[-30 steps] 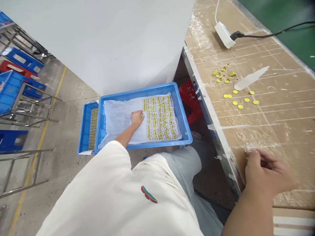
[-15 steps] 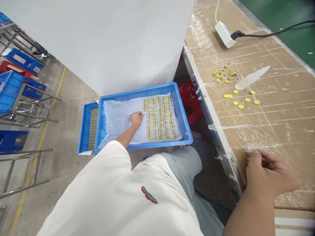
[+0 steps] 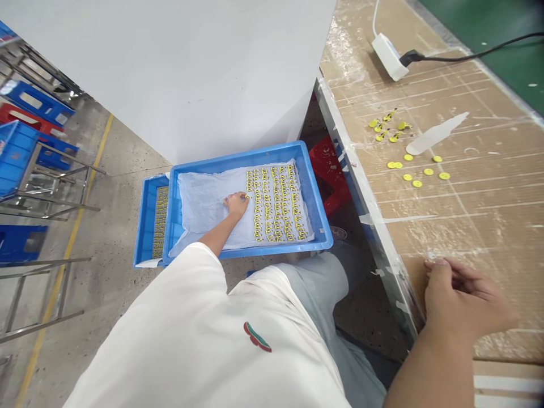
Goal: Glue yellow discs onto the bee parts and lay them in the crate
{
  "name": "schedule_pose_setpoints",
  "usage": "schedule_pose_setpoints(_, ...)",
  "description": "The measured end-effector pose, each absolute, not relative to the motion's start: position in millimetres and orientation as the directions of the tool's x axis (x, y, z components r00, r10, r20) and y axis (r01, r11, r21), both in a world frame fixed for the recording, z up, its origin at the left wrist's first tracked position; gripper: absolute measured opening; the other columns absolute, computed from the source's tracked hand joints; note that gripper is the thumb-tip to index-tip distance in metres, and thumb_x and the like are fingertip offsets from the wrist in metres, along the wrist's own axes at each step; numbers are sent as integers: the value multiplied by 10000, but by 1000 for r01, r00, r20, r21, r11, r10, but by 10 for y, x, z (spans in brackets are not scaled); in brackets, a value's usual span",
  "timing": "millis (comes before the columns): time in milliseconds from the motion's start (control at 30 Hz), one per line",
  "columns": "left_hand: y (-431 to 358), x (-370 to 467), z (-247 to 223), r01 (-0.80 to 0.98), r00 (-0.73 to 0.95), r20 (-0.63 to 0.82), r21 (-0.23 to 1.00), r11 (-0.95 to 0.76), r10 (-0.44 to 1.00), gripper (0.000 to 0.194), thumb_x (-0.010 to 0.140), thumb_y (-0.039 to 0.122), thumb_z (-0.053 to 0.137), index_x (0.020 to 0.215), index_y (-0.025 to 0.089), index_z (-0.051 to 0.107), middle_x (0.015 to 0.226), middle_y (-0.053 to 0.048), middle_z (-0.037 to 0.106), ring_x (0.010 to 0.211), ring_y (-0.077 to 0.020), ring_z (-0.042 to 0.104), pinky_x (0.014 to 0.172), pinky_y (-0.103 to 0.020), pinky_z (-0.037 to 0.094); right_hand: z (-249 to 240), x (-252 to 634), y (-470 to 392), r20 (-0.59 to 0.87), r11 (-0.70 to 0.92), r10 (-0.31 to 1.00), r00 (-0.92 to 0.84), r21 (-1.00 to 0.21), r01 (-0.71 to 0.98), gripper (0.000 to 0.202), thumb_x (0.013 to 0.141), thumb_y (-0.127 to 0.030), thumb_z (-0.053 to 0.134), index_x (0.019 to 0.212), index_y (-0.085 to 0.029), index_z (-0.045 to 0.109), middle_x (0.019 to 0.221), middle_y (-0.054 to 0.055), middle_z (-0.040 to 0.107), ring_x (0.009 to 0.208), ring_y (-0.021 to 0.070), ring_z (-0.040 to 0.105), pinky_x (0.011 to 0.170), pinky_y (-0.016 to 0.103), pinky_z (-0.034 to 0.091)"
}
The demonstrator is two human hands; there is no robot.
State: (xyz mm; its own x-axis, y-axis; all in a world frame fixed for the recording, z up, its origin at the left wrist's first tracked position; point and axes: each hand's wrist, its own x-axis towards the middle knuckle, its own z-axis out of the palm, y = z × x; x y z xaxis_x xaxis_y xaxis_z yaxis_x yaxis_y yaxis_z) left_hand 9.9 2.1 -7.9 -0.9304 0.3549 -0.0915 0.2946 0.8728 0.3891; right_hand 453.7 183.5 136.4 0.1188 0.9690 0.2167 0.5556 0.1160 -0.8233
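Observation:
My left hand (image 3: 237,206) is over the white cloth (image 3: 204,198) lining a blue tray (image 3: 250,254). Its fingers are pinched on a small yellow piece (image 3: 247,196), at the left edge of several rows of yellow pieces with dark thin parts (image 3: 276,198). On the cardboard-covered table (image 3: 425,226), my right hand (image 3: 465,294) rests near the front edge, fingers curled and thumb against the forefinger. Whatever it may hold is hidden. Farther up the table lie several loose yellow discs (image 3: 428,171) and a cluster of yellow pieces with dark parts (image 3: 389,126).
Under the tray's left end is another blue tray (image 3: 144,221) with rows of small pieces. A white power socket (image 3: 390,56) with a black plug (image 3: 411,58) lies on the table. A red stool (image 3: 327,175) is beneath it. A white panel (image 3: 204,73) rises behind the tray.
My left hand has shifted very slightly to the right and down toward the rows, still pinching. My right hand has stayed where it was.

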Motion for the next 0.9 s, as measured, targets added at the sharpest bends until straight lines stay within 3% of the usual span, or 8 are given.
schedule_pose_setpoints(400,142,76,-35,224,-951,-97,434,873,292,220,809,397,586,979,291,678,1051,-4,734,1111,-217,591,1033,-423,285,1354,4549,1839,227,125,967,112,-813,569,309,729,-307,637,956,-131,751,742,66,694,661,187,645,645,294,498)
schedule_pose_setpoints(500,58,24,1,212,-958,-85,439,873,275,298,873,464,485,1024,286,671,1094,-7,724,1099,-201,604,1026,-397,304,1402,4520,1820,225,123,968,109,-807,577,316,721,-296,635,960,-127,753,738,61,690,641,165,628,629,271,490)
schedule_pose_setpoints(633,-200,-63,61,164,-971,-94,412,896,221,390,944,410,325,1091,249,648,1140,-52,710,1086,-205,616,994,-402,338,1431,4500,1810,202,97,971,125,-817,568,325,713,-292,621,955,-121,754,733,63,686,635,162,623,636,274,498)
schedule_pose_setpoints(900,-506,48,40,290,-929,-118,360,887,352,319,806,453,599,1056,274,683,1112,-35,710,1116,-218,592,1013,-376,339,1375,4523,1843,200,87,971,132,-807,584,330,697,-289,629,969,-157,761,717,65,683,624,191,632,627,308,512)
